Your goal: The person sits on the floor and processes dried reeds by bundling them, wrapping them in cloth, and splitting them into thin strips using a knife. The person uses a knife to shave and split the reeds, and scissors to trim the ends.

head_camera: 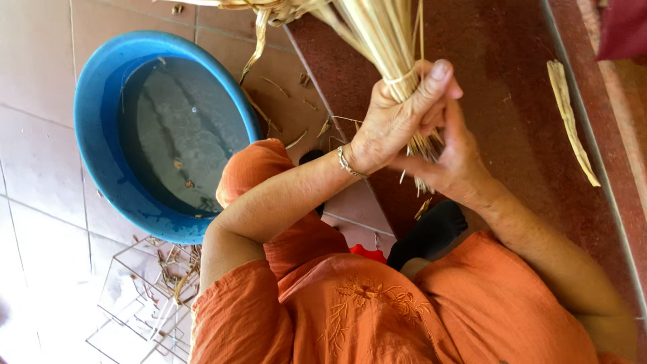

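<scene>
A bundle of pale dried straw stalks (377,34) fans out from the top edge and narrows to a neck bound by a thin strand. My left hand (394,118), with a metal bracelet on its wrist, is wrapped around that bound neck, thumb across the front. My right hand (455,158) sits just below and behind it, fingers pinching at the short cut stalk ends that stick out under the left hand. Both sleeves are orange.
A blue basin (101,114) holding water stands on the tiled floor at the left. Below it lies a wire rack (141,303) with straw scraps. A loose straw strip (569,118) lies on the red floor at the right. A black-socked foot (431,232) rests beneath the hands.
</scene>
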